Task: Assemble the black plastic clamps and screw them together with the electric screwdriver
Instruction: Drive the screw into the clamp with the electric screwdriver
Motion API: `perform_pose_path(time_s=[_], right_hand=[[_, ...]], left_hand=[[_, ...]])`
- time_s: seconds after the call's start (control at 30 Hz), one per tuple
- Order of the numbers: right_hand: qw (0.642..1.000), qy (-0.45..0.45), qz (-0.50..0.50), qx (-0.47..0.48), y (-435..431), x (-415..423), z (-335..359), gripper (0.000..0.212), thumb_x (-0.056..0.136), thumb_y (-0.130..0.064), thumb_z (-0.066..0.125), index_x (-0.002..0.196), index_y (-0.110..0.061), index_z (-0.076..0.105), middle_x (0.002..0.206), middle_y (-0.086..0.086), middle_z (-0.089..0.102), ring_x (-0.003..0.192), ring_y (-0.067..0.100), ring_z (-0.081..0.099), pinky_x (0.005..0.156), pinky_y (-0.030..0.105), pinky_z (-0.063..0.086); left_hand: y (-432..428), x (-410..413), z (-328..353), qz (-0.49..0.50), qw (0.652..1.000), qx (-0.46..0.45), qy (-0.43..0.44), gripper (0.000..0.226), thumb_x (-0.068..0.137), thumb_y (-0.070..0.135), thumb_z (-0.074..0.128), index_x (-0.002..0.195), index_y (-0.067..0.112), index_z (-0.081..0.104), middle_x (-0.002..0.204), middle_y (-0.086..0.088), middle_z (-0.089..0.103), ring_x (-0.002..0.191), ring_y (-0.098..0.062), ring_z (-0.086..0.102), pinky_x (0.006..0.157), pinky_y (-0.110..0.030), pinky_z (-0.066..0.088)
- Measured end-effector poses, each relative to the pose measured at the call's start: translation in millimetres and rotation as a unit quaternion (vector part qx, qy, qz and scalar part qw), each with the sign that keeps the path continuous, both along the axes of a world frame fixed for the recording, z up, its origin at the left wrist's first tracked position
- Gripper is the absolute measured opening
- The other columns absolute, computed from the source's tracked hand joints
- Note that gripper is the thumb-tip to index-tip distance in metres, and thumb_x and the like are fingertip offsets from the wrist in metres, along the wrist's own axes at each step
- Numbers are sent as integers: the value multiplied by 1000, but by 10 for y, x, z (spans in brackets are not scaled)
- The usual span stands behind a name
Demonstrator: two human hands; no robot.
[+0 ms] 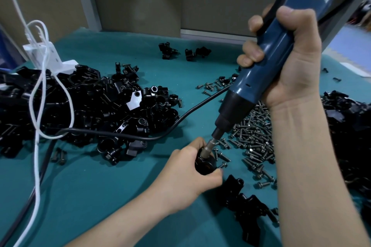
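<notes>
we've got left hand [186, 178] grip clutching black clamp [204, 164] at 6 o'clock | right hand [291, 56] grip wraps electric screwdriver [247, 84], bit on clamp | screws [255, 132] at its 2 o'clock

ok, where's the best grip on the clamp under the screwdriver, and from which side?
Grip the clamp by its round black body, low on the sides, coming from the left, as the left hand does. The screwdriver, in the right hand, slants down onto its top from the upper right, so top and right side should probably stay free.

Teal table [96, 196]: clamp heap [90, 106], screw pile [255, 138], cable [180, 118], maybe charger [46, 56].
</notes>
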State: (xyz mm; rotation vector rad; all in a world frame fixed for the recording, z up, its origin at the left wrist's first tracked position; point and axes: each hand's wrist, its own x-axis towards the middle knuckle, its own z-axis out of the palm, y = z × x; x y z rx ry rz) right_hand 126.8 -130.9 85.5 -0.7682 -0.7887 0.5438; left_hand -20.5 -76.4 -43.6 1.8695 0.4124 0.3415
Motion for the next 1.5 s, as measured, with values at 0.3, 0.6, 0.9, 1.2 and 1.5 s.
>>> perform_pose_path(time_s=[0.3,0.6,0.9,1.2,1.5], right_hand=[[999,20,-28,12,-53,74,-1,7,90,-21,46,87,-14,46,77,0,62,46,8,46,47,21,42],[971,65,-67,-220,-374,557,-154,51,67,-39,78,100,-11,52,73,4,63,46,11,51,46,20,46],[846,8,-81,-526,127,546,-772,47,76,-40,77,102,-5,59,67,11,72,48,18,64,45,25,51],[724,-249,-151,-626,145,621,-731,37,74,-41,79,89,-12,63,73,2,68,61,17,65,49,27,53],[705,-252,-94,-657,173,581,-801,34,69,-36,82,77,-7,65,63,2,69,53,14,65,43,21,49]], left_hand=[[64,8,-12,-33,998,-39,23,32,73,34,72,81,18,46,74,-16,65,44,-10,36,44,-25,33],[374,44,80,33,888,-452,-84,46,55,37,76,88,12,55,73,-9,69,42,-6,40,31,-13,29],[402,43,89,60,828,-553,-68,59,50,46,74,91,8,54,64,-7,65,40,-7,46,39,-16,48],[457,34,99,31,799,-596,-72,47,55,44,72,70,1,65,56,-2,52,38,-5,43,34,-12,41],[468,17,61,18,803,-589,-88,51,58,41,74,84,-1,61,59,1,43,40,-4,39,28,-9,26]])
